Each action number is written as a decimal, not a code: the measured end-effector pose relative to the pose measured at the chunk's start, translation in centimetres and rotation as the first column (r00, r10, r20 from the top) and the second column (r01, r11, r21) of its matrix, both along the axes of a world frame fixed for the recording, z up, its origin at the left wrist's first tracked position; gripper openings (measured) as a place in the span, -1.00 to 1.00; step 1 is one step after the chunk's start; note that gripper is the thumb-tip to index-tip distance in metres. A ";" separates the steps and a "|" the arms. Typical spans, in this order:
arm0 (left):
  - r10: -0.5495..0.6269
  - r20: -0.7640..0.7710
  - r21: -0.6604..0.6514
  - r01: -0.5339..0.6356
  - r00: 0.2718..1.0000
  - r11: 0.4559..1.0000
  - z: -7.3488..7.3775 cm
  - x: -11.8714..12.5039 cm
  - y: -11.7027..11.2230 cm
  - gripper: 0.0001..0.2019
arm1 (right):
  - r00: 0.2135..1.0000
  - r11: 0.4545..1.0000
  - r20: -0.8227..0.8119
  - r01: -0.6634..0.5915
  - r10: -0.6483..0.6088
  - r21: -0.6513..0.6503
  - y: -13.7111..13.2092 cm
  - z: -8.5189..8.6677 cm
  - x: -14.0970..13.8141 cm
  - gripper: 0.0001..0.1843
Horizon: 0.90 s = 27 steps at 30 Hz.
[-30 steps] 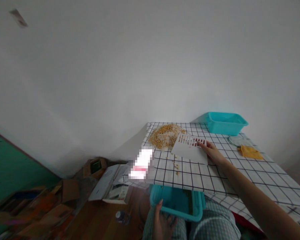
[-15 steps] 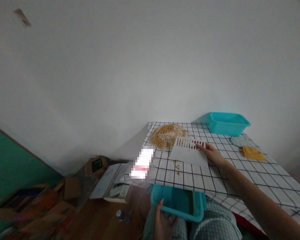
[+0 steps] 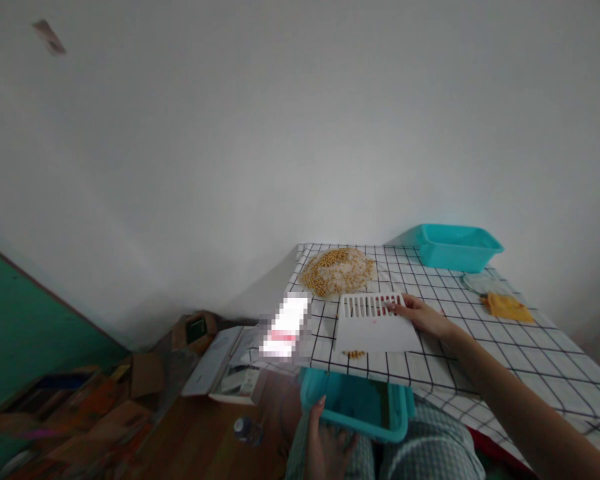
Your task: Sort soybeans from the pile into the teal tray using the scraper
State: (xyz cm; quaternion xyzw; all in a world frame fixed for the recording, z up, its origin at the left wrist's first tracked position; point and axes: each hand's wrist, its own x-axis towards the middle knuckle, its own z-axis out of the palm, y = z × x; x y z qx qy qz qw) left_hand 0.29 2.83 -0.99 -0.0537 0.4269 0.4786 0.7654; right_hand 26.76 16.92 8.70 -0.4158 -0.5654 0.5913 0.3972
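My right hand point(image 3: 423, 316) grips the slotted upper edge of a white plastic scraper point(image 3: 375, 333), fingers pinched at the slots. The scraper lies low over the checked tablecloth. Just beyond its lower edge sits a small row of yellow beans point(image 3: 354, 354). My left hand point(image 3: 325, 445) holds a turquoise plastic basin point(image 3: 347, 427) by its near rim, thumb over the edge and fingers underneath. This basin is above my lap, directly below the table edge. A larger heap of yellow beans point(image 3: 325, 283), partly on clear plastic, lies at the table's far left.
Another turquoise basin point(image 3: 455, 257) stands at the back right, near a clear plastic piece point(image 3: 483, 283) and a folded yellow cloth point(image 3: 507, 307). A blurred-out bright object point(image 3: 285, 327) is at the table's left edge. Boxes point(image 3: 195, 333) and a bottle point(image 3: 247, 430) occupy the floor.
My right hand has drawn the scraper toward me, away from the heap. Loose beans that were scattered are now gathered along its lower edge. My left hand and basin stay put.
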 end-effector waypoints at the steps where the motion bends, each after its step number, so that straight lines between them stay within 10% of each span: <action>1: 0.000 0.000 0.002 0.000 1.000 1.000 0.0 0.0 0.0 -0.38 | 0.999 0.999 0.005 -0.035 0.035 -0.009 -0.1 0.1 -0.1 -0.65; 10: -0.006 0.015 0.005 0.006 1.000 1.000 0.4 -0.1 -0.1 -0.40 | 0.989 0.987 -0.039 -0.146 0.144 -0.059 -0.8 0.3 -0.2 -0.67; 18: 0.001 0.011 -0.004 -0.001 1.000 1.000 -0.2 -0.1 -0.1 -0.41 | 0.927 0.942 -0.209 0.330 -0.312 0.058 1.8 -1.3 0.6 -0.68; 27: 0.019 0.019 -0.026 -0.018 1.000 1.000 0.7 0.1 0.0 -0.39 | 0.968 0.955 -0.040 0.251 -0.248 0.158 1.2 -1.1 -0.2 -0.70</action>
